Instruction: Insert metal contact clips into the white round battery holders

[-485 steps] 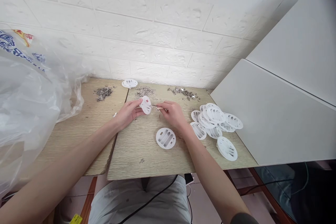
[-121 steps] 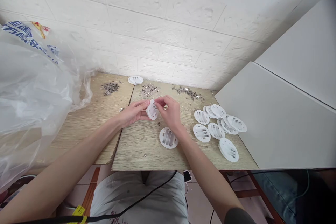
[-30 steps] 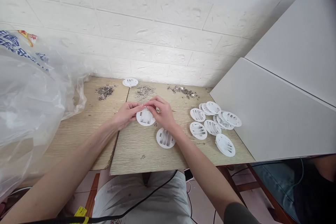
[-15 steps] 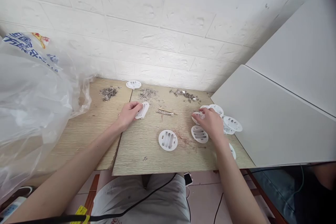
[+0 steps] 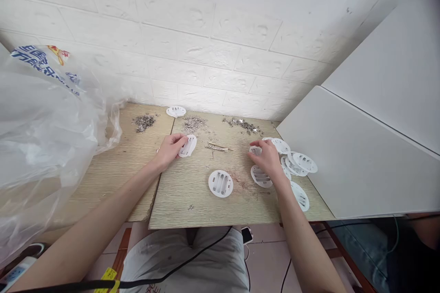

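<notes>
My left hand (image 5: pixel 171 150) pinches a round white plastic battery holder (image 5: pixel 188 146), tilted up off the table, by its left edge. At the right, my right hand (image 5: pixel 267 158) has thumb and fingers closed round another white battery holder (image 5: pixel 255 150), partly covered by the fingers. Just below that hand lies a battery holder (image 5: pixel 260 176) with long battery slots. One more battery holder (image 5: pixel 220 183) rests flat near the table's middle, slots facing up. Beside my right hand, several battery holders (image 5: pixel 304 163) overlap in a loose pile.
Small metal pieces form heaps at the left (image 5: pixel 143 122), centre (image 5: pixel 194 123) and right (image 5: pixel 243 124). Tweezers (image 5: pixel 216 147) lie mid-table. A battery holder (image 5: pixel 176 111) sits by the wall. A plastic bag (image 5: pixel 51 137) stands left; a white panel (image 5: pixel 360 155) bounds the right.
My right hand has shifted slightly left with the battery holder in its fingers, showing more of the pile behind it. My left hand keeps its hold, its battery holder turned a little.
</notes>
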### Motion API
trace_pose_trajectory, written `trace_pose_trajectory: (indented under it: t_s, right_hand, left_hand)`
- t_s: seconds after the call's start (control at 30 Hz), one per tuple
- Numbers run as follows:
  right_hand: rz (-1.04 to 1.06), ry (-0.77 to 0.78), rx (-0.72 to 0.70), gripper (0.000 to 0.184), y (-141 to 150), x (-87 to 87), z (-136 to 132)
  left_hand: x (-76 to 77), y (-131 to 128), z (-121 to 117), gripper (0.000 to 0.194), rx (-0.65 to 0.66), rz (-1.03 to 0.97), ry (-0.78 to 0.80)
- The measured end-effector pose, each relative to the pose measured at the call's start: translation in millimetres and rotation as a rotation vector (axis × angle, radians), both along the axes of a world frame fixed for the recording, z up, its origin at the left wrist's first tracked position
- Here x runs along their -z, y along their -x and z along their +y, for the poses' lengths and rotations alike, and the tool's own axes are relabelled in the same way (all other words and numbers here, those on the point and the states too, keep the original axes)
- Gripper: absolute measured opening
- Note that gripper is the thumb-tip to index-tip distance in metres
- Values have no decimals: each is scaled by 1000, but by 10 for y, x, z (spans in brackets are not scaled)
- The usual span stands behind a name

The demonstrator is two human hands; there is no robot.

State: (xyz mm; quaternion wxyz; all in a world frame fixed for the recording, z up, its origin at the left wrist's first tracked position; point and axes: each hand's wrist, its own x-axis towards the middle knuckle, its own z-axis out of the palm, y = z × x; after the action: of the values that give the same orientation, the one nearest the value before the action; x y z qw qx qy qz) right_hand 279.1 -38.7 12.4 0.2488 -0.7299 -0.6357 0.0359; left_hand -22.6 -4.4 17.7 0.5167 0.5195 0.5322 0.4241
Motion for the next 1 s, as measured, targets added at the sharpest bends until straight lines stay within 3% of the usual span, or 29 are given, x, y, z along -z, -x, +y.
trace_pose_trajectory:
  t_s: [0.17,0.27,0.37,0.43,0.5,0.6,0.7,0.8,0.9,1.0]
  right_hand:
    - [74,-118,-48,25,100,-123,-54]
    - [159,-203,-207,30,315,-306,-290]
    - [191,-87,-460,33,615,-364,-598]
    - [145,13,-598,31,794,-288,-750]
    - [76,51,-646,34,920,-164,-824]
    - [-9,32,-650,46,999,-26,-836]
    - [11,8,-638,40,927,-41,-816]
    - [92,-34,-475,36,665,-153,-781]
    - [13,-75,-270,42,287,-225,-724]
    - [-127,36,-263,52,5,-193,-680]
  left_hand:
    - [3,-2,12,23,5,-9,-1]
    - [18,3,18,24,18,-10,-15]
    - [24,7,14,24,22,-13,-25]
    - [25,8,12,25,23,-15,-27]
    - [27,7,15,25,24,-18,-28]
    - [34,8,21,25,29,-21,-33]
    - [37,16,23,26,35,-10,-33]
    - [34,27,22,27,46,-5,-30]
    - [27,31,22,29,48,-3,-34]
    - [28,29,21,30,45,-3,-34]
